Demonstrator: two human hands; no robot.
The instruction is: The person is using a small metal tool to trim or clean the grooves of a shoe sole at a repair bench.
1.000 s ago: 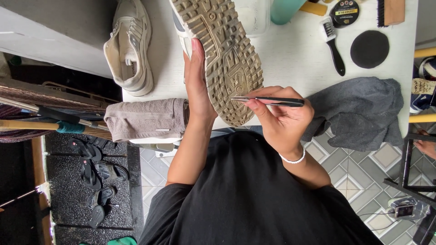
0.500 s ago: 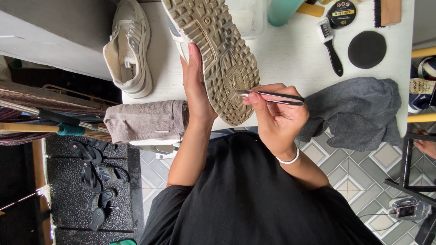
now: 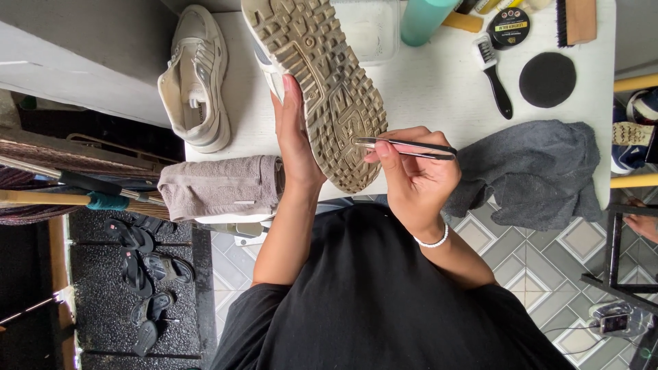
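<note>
The right hand is closed in a pinch around a pair of slim metal tweezers, thumb and fingers pressing the two arms together near their middle. The tweezers lie almost level, their tips pointing toward the person's left and touching the tread of an upturned shoe near its heel end. A white bead bracelet circles the right wrist.

The left hand is wrapped along the side of the shoe, palm flat against its edge and fingers stretched up beside the sole, gripping it so that the sole faces the camera. The shoe is a pale sneaker with a worn, dirt-stained beige lugged sole; it is held above the near edge of a white table, with the toe reaching toward the far side.

Just beside the left wrist, a folded beige towel lies at the table's near edge. Farther to the left the matching sneaker rests on its side on the tabletop. To the right of the right hand, a crumpled grey cloth hangs partly over the table edge. Beyond it lie a small black-handled brush, a black round disc, a round tin of polish and a wooden-backed brush. A teal bottle and a clear plastic tub stand behind the shoe's toe.
</note>
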